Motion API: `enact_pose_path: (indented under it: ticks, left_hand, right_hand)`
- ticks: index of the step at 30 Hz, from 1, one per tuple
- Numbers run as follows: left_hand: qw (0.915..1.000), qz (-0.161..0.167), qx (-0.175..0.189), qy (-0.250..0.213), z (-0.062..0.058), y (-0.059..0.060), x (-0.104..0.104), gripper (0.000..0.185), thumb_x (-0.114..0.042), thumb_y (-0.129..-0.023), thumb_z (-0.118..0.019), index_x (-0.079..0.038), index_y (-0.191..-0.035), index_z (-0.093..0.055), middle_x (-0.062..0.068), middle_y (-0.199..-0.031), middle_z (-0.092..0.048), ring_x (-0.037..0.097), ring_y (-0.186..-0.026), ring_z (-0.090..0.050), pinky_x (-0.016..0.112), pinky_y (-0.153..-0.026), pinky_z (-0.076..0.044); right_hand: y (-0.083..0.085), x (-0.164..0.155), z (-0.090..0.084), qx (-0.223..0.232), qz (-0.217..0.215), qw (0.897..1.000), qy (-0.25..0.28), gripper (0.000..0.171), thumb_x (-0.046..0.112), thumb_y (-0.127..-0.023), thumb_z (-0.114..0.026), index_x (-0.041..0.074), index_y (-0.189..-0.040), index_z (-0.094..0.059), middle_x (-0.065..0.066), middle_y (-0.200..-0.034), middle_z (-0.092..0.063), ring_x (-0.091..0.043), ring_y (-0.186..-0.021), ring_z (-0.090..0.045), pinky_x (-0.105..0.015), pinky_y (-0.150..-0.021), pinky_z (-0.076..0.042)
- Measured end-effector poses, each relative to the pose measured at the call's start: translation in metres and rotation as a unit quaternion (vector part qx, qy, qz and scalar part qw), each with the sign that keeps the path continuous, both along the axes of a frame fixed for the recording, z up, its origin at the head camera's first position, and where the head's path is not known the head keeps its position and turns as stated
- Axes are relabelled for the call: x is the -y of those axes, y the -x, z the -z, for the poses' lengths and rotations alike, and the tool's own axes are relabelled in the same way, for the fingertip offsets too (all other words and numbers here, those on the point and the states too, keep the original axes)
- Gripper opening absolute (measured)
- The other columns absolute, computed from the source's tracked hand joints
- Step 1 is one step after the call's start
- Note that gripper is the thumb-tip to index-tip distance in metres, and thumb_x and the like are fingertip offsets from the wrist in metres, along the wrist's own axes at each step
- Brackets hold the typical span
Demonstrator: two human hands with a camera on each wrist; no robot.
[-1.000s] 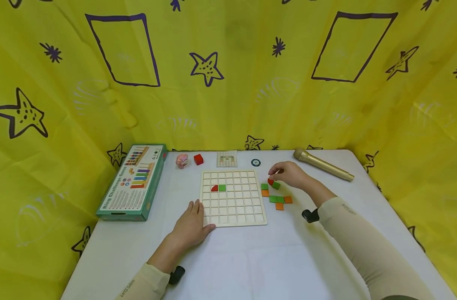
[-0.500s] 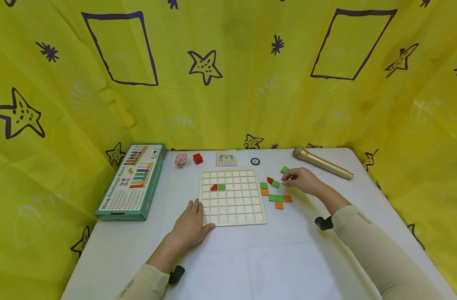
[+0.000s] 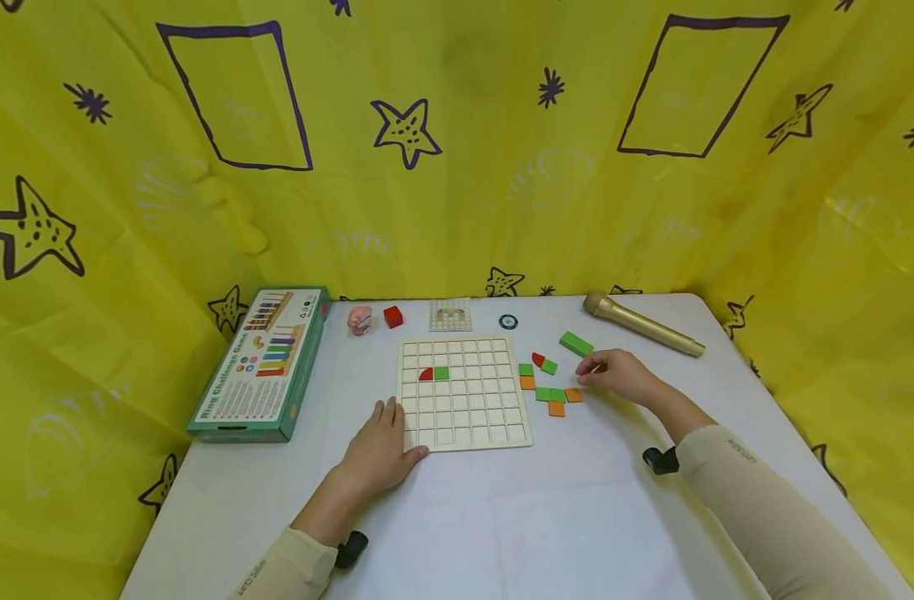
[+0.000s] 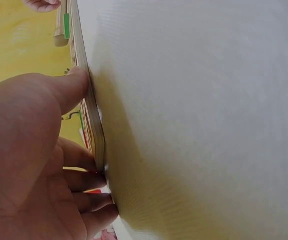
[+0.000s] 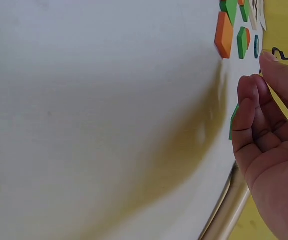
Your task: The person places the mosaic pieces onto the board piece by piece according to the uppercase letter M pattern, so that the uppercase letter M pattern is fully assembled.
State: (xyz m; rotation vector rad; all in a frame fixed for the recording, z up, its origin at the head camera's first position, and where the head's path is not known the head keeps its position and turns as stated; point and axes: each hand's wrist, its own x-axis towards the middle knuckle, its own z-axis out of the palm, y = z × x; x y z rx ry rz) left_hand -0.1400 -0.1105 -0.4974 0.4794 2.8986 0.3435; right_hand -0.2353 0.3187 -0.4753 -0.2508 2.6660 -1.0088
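My left hand (image 3: 376, 450) rests at the near left corner of a wooden grid board (image 3: 464, 408), thumb along the front edge and straight fingers along the left side. On the board, a red quarter-round tile (image 3: 427, 374) lies beside a green square tile (image 3: 442, 372). My right hand (image 3: 620, 375) hovers right of the loose tiles, its fingers loosely bent; the right wrist view shows a gap between thumb and fingers (image 5: 244, 112) with nothing held. Nearest to it are a long green piece (image 3: 576, 343) and an orange tile (image 3: 572, 395).
More green and orange tiles (image 3: 556, 409) and a red-tipped piece (image 3: 538, 359) lie right of the board. Behind stand a pattern card (image 3: 451, 315), a round disc (image 3: 508, 322), a red block (image 3: 392, 316) and a pink figure (image 3: 360, 320). A gold microphone (image 3: 644, 325) and game box (image 3: 262, 367) flank them.
My right hand has moved right and slightly toward me, away from the red-and-green pieces, leaving the long green piece in full view. My left hand stays at the board's corner.
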Motion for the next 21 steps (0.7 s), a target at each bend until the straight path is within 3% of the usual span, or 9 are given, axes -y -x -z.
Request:
enact_pose_path:
  ticks: [7,21]
  left_hand:
    - [1.0,0.0,0.001,0.001,0.0,0.0,0.0,0.088,-0.049,-0.096,-0.063,0.017,-0.147,-0.034,0.032,-0.156,-0.029,0.048,-0.146,-0.025,0.05,-0.116,-0.029]
    - [0.9999,0.006,-0.005,0.006,-0.001,0.0,0.001,0.088,-0.049,-0.097,-0.063,0.018,-0.146,-0.034,0.033,-0.155,-0.03,0.049,-0.145,-0.026,0.05,-0.117,-0.028]
  right_hand:
    - [-0.006,0.002,0.005,0.024,0.001,1.0,0.001,0.018,0.019,-0.093,-0.074,0.006,-0.105,-0.074,-0.005,-0.099,-0.068,-0.023,-0.088,-0.054,-0.031,-0.075,-0.048]
    - [-0.01,0.004,0.014,0.006,-0.033,0.999,-0.01,0.024,0.018,-0.087,-0.08,0.005,-0.107,-0.074,-0.003,-0.1,-0.07,-0.02,-0.087,-0.056,-0.035,-0.078,-0.048]
